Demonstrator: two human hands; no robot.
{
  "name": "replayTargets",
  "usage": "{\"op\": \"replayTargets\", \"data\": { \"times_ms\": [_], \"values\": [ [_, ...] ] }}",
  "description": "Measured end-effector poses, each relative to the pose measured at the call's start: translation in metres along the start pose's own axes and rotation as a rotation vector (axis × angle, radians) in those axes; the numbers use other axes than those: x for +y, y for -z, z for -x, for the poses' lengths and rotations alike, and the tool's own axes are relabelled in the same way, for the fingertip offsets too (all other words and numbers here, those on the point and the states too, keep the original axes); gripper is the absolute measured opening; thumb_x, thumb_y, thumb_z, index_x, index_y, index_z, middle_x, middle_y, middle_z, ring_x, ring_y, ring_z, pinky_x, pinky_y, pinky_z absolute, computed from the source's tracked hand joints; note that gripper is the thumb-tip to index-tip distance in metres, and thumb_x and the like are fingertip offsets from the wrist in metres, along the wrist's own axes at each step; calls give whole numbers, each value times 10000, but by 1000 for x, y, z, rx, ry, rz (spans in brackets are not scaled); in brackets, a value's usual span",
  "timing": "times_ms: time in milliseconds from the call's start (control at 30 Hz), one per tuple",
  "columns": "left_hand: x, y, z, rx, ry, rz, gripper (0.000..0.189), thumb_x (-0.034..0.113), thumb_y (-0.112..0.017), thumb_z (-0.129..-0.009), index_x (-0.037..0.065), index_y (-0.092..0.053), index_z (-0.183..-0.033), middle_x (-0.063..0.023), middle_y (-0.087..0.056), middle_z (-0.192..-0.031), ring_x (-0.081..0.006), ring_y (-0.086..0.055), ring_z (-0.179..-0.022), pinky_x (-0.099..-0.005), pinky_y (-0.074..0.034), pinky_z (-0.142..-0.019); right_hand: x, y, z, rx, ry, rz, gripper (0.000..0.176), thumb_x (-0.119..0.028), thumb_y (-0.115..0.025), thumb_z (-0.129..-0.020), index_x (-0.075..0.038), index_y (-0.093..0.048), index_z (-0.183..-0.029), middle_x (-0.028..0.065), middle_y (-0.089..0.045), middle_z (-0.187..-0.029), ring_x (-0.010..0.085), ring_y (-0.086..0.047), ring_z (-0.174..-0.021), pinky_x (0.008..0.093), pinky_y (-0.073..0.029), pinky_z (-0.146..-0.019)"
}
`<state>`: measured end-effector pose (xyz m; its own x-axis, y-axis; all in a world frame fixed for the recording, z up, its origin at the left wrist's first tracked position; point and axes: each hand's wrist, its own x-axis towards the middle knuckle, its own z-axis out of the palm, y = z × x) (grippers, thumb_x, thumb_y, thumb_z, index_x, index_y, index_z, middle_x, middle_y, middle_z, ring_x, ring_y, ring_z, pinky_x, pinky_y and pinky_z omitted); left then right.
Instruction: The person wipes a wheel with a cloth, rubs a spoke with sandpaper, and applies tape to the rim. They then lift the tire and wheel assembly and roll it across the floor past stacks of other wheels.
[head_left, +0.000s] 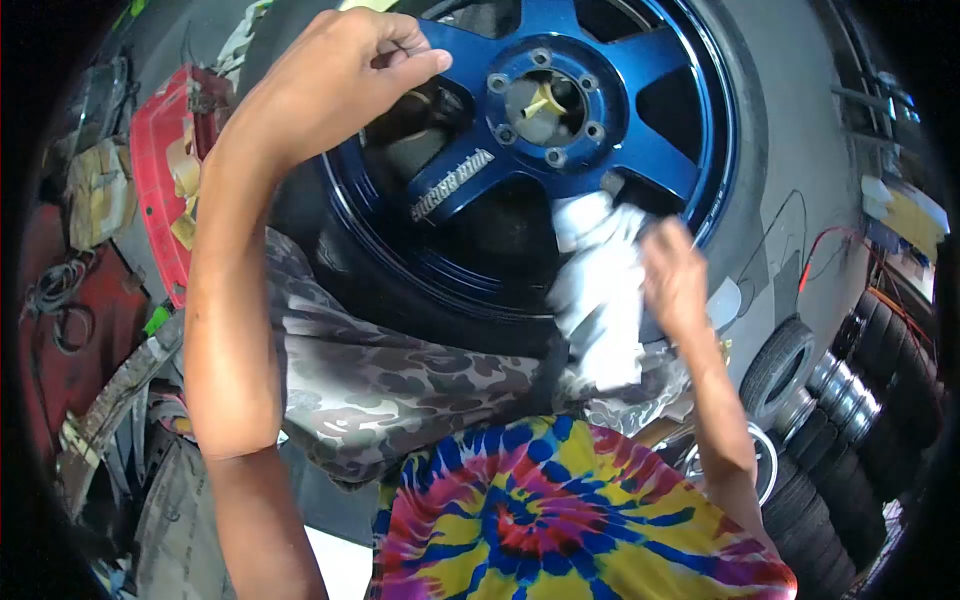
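Observation:
A blue wheel (640,150) with several spokes and raised lettering lies in a black tire (743,120) in front of me. My left hand (350,75) is over the upper left part of the wheel, its fingers curled in and the thumb pointing toward the hub. Whether it holds anything is hidden. A crumpled white cloth (600,290) hangs from my right hand (675,275), which is closed on its edge. The cloth overlaps the lower spoke and rim, and motion blurs both. A yellow piece (541,101) shows inside the center bore.
On the left are a red panel (160,190) with brown pieces on it and a coiled cable (62,295). Stacked tires (815,520), silver wheels (845,395) and one standing tire (778,365) are at the right. A red-tipped cable (806,275) lies on the floor.

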<state>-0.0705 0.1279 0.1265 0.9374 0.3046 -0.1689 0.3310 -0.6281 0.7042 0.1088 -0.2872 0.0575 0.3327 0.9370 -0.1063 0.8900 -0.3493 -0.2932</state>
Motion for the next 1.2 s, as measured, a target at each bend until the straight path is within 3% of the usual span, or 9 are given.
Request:
{"op": "replayTargets", "data": {
  "times_ms": [133,233,300,400,500,700,900,1033,1200],
  "values": [
    [-7,0,2,35,-26,-44,314,246,-689,-1055,-67,-719,-1056,-48,-672,-820,-81,-575,-796,-293,-505,-759,26,37,-18,367,-168,-256,204,-20,-732,-809,15,-676,-1003,151,-647,-964,303,-668,-911,385,-540,-819],
    [-3,-3,0,5,2,-126,334,266,-695,-1054,-68,-717,-1059,-50,-682,-836,-83,-588,-807,-295,-508,-765,-43,10,-7,256,-118,-359,285,-76,-781,-754,-24,-711,-1025,127,-642,-953,304,-669,-904,394,-548,-818],
    [-9,-8,-3,37,-56,-87,347,279,-696,-1054,-66,-720,-1056,-59,-693,-837,-97,-599,-799,-300,-507,-758,-56,-25,-12,125,203,-177,394,-214,-907,-641,-93,-729,-971,87,-622,-980,318,-653,-935,448,-554,-796],
    [3,-9,-5,-39,26,-87,358,290,-697,-1052,-63,-733,-1099,-98,-746,-897,-123,-667,-847,-318,-541,-814,-39,-43,-83,129,193,60,487,-279,-906,-692,-152,-717,-1123,106,-568,-1169,335,-539,-1138,516,-453,-943],
    [-7,-18,-5,16,-85,-139,371,303,-704,-1047,-62,-734,-1106,-97,-747,-897,-121,-665,-838,-319,-541,-796,-42,-41,-143,278,31,129,437,-294,-868,-765,-131,-689,-1129,114,-576,-1153,324,-541,-1108,476,-457,-869],
    [1,-8,3,-5,-13,-98,353,297,-702,-1049,-54,-733,-1068,-88,-717,-839,-117,-627,-788,-329,-530,-749,-88,-39,-27,-46,204,-4,522,-321,-918,-638,-120,-689,-1062,134,-597,-1200,336,-609,-1132,475,-508,-920],
    [5,-20,5,31,-98,-99,327,277,-700,-1049,-49,-727,-1038,-80,-652,-764,-109,-563,-715,-329,-495,-682,-38,-45,-135,258,-18,155,505,-238,-860,-781,-45,-613,-1177,158,-615,-1106,360,-604,-1028,490,-498,-876],
    [8,-17,10,3,-46,-97,322,270,-701,-1046,-50,-729,-1033,-90,-669,-769,-120,-575,-710,-338,-500,-680,-89,-47,-80,168,59,-76,501,-211,-883,-724,-46,-619,-1117,168,-605,-1075,378,-615,-1003,470,-519,-817],
    [0,-12,4,19,-53,-147,308,256,-712,-1033,-52,-730,-1032,-118,-683,-788,-166,-586,-702,-364,-505,-681,-71,-20,-6,-2,101,-168,618,-80,-891,-649,-113,-713,-1240,95,-582,-1210,340,-563,-1132,457,-478,-982]
  ]
}}
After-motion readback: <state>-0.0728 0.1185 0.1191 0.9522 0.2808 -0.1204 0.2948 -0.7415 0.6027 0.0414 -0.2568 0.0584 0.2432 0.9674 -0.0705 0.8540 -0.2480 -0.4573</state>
